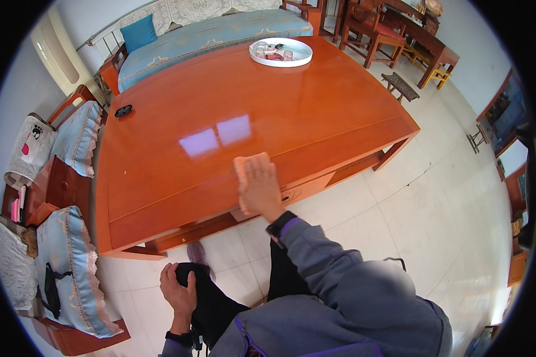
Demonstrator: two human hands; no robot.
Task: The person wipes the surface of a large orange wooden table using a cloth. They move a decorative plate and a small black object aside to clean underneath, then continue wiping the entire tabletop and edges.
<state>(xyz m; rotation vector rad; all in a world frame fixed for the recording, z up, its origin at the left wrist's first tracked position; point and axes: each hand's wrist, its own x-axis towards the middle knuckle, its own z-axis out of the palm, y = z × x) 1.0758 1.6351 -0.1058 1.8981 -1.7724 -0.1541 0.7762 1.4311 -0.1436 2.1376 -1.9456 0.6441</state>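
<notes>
My right hand (260, 187) lies flat on an orange cloth (240, 166) at the near edge of a glossy reddish-brown wooden coffee table (183, 102). The cloth shows past the fingertips and along the hand's left side; the palm hides the rest. My left hand (177, 285) rests on my knee in black trousers, thumb apart from the fingers, with nothing in it. A dark band circles each wrist.
A round white tray (280, 64) with glasses stands at the table's far side. A small black object (123, 111) lies at the far left. Around the table are a sofa with blue cushions (196, 47), cushioned wooden seats (67, 267) and a low folding stool (400, 85).
</notes>
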